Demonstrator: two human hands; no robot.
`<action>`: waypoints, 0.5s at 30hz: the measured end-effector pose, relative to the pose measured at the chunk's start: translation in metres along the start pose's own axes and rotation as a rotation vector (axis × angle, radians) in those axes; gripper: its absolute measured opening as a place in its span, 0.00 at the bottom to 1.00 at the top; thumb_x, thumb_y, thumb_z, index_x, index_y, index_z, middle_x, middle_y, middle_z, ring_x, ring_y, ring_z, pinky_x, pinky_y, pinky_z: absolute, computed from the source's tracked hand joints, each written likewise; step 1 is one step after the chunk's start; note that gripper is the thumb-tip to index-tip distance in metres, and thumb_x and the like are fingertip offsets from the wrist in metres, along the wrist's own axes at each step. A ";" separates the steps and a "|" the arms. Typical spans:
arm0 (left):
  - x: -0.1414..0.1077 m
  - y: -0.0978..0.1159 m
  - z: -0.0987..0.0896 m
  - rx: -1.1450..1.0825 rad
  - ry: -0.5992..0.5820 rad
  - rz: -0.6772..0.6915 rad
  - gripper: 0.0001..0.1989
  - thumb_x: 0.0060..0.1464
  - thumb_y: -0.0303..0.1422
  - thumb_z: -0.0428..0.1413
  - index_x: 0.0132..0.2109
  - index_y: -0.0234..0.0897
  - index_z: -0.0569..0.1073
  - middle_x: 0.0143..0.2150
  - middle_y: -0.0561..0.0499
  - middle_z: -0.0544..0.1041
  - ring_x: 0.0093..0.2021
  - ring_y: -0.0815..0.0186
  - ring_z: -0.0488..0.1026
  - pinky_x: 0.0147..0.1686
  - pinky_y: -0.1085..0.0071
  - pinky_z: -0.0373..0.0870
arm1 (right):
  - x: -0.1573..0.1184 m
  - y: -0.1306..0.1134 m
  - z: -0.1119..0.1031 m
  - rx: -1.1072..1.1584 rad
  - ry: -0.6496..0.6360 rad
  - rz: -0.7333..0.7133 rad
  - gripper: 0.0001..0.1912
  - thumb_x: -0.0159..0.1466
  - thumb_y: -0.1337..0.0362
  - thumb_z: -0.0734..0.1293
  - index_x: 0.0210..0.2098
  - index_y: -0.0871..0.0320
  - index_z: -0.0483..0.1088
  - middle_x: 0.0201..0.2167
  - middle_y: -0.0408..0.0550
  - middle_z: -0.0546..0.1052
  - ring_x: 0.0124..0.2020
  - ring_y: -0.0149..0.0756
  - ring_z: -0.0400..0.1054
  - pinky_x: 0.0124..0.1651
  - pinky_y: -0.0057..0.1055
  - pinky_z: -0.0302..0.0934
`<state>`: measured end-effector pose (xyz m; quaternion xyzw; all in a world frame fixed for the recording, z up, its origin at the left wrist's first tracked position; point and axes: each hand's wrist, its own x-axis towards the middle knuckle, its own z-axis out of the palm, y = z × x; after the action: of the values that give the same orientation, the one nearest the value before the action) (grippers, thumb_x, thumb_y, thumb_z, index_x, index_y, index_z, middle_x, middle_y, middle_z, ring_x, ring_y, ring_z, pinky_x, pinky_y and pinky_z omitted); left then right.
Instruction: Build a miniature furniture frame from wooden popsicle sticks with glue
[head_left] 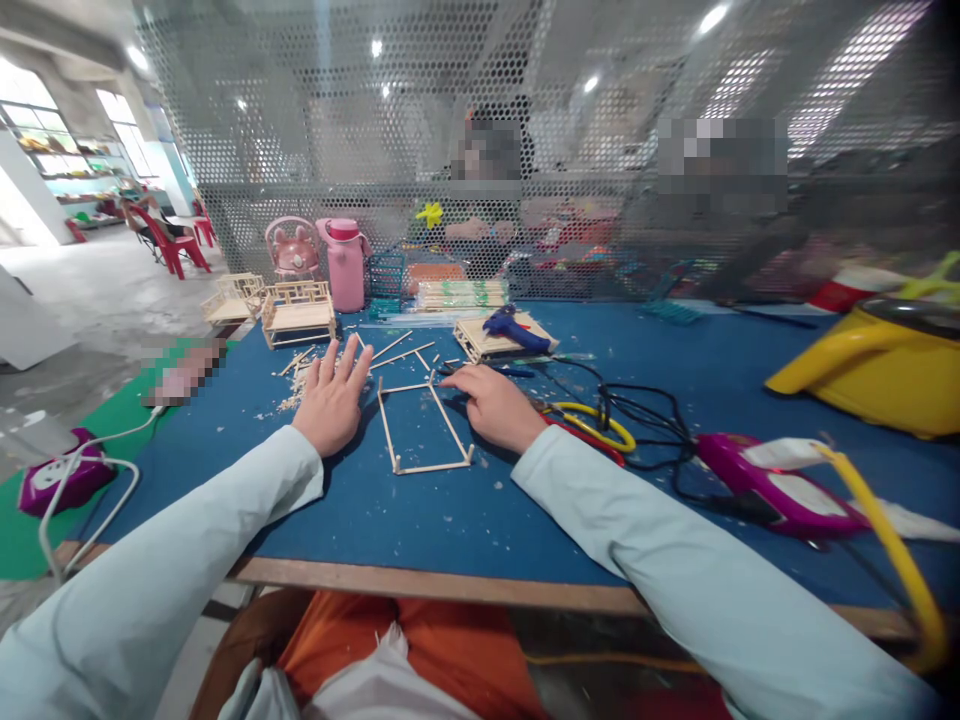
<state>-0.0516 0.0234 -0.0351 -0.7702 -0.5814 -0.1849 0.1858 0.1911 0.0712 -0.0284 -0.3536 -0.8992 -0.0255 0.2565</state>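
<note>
A rectangular frame of thin wooden sticks [433,466] lies on the blue tabletop, with short upright posts at its corners. My left hand [331,400] rests open beside the frame's left side, fingers spread and pointing away from me. At the far right corner of the frame, my right hand [501,408] is curled, with its fingertips closed at the corner post. Loose wooden sticks [401,355] and a heap of small cut pieces [295,385] lie beyond my left hand. A blue glue gun [517,330] sits on a wooden piece [480,345] farther back.
Finished-looking miniature stick furniture [300,315] and a pink flask [346,265] stand at the back left. Yellow-handled pliers [600,425], black cables [652,400] and a purple power strip [780,485] lie on the right. A yellow container [877,370] stands beyond. Perforated metal mesh [300,150] closes the back.
</note>
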 end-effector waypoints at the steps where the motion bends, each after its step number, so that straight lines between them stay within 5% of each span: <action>1: 0.001 -0.003 -0.002 -0.020 0.059 -0.021 0.35 0.46 0.21 0.46 0.63 0.28 0.49 0.64 0.38 0.50 0.63 0.50 0.45 0.57 0.52 0.50 | 0.000 0.003 -0.003 0.000 0.044 0.020 0.24 0.47 0.79 0.55 0.40 0.64 0.71 0.39 0.55 0.74 0.43 0.40 0.64 0.49 0.34 0.58; 5: 0.004 -0.015 -0.009 -0.153 0.186 -0.001 0.21 0.52 0.26 0.47 0.53 0.27 0.65 0.47 0.38 0.71 0.48 0.57 0.66 0.49 0.60 0.63 | -0.005 0.017 -0.021 -0.007 0.177 0.155 0.18 0.49 0.75 0.57 0.37 0.63 0.70 0.34 0.53 0.74 0.36 0.38 0.66 0.41 0.32 0.60; 8: 0.002 -0.017 -0.006 -0.249 0.025 0.247 0.12 0.56 0.31 0.47 0.40 0.35 0.75 0.34 0.46 0.73 0.37 0.63 0.68 0.39 0.66 0.67 | -0.010 0.024 -0.030 0.026 0.117 0.256 0.11 0.51 0.70 0.60 0.33 0.62 0.70 0.24 0.47 0.72 0.23 0.32 0.63 0.29 0.28 0.58; 10: 0.001 -0.012 -0.002 -0.281 -0.080 0.371 0.12 0.57 0.32 0.48 0.40 0.39 0.76 0.33 0.47 0.73 0.35 0.65 0.68 0.36 0.69 0.66 | -0.012 0.024 -0.033 0.050 0.098 0.295 0.10 0.52 0.67 0.60 0.32 0.61 0.70 0.20 0.44 0.70 0.19 0.29 0.61 0.26 0.26 0.55; 15: 0.006 0.000 0.002 -0.332 -0.232 0.465 0.11 0.55 0.34 0.50 0.39 0.42 0.77 0.35 0.48 0.74 0.37 0.66 0.67 0.36 0.71 0.65 | -0.012 0.022 -0.031 0.087 0.126 0.317 0.11 0.53 0.65 0.60 0.34 0.61 0.70 0.20 0.43 0.70 0.20 0.29 0.61 0.26 0.25 0.55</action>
<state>-0.0501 0.0298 -0.0338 -0.9185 -0.3686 -0.1409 0.0272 0.2263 0.0732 -0.0106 -0.4771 -0.8147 0.0322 0.3281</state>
